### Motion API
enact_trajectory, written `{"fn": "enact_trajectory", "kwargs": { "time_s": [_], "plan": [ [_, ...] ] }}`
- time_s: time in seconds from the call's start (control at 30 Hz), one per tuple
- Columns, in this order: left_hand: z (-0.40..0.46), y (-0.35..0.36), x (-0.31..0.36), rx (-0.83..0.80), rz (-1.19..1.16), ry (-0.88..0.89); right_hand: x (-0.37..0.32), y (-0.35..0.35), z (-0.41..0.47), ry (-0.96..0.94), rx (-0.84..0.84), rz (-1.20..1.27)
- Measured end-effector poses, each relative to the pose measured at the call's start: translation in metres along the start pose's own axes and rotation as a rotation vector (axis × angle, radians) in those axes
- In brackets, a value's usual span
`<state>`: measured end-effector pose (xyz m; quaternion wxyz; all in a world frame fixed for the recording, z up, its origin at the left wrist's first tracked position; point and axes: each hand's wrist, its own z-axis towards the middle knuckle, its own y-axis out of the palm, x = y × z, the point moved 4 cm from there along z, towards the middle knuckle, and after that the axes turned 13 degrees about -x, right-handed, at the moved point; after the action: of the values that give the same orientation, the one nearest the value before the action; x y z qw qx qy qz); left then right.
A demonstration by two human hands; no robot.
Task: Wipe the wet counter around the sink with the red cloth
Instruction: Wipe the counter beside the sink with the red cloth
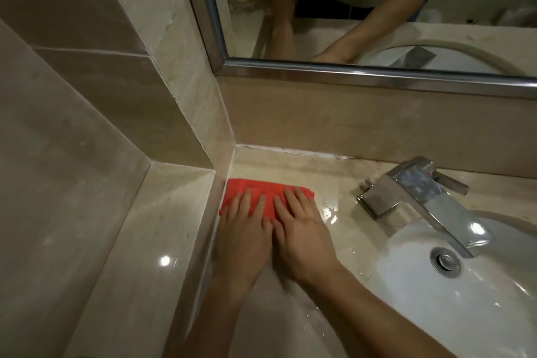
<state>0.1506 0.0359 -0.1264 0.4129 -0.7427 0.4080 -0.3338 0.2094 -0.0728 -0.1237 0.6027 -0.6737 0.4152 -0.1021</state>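
Observation:
The red cloth (pixel 261 189) lies folded flat on the beige marble counter (pixel 290 166), tucked into the back left corner against the wall. My left hand (pixel 242 238) and my right hand (pixel 302 238) lie side by side on it, fingers straight, pressing it down. Most of the cloth's near half is hidden under my hands. Water glistens on the counter (pixel 329 209) just right of the cloth, between it and the tap. The white sink (pixel 412 285) sits to the right.
A chrome tap (pixel 412 192) stands behind the sink, with the drain plug (pixel 444 260) in the bowl. A tiled wall ledge (pixel 162 212) borders the counter on the left. A framed mirror (pixel 363 23) hangs above the backsplash and reflects my arms.

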Motion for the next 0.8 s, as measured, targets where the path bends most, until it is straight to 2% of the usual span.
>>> {"fn": "enact_trajectory", "kwargs": {
  "time_s": [0.1, 0.23, 0.4, 0.5, 0.8],
  "plan": [
    [-0.006, -0.004, 0.003, -0.011, 0.032, -0.027, 0.0, 0.007, -0.007, 0.003, 0.008, -0.006],
    [0.029, -0.007, -0.002, -0.054, 0.193, 0.054, 0.008, -0.002, 0.013, -0.02, -0.037, 0.013],
    [0.073, -0.039, -0.001, -0.04, 0.013, 0.014, 0.023, -0.023, 0.063, -0.007, -0.05, -0.017],
    [0.086, -0.044, -0.004, -0.045, 0.019, 0.031, 0.028, -0.028, 0.079, -0.006, -0.081, -0.023],
    [-0.013, -0.001, -0.005, 0.015, -0.017, 0.016, 0.005, 0.003, -0.003, -0.072, -0.092, -0.03]
  ]
}}
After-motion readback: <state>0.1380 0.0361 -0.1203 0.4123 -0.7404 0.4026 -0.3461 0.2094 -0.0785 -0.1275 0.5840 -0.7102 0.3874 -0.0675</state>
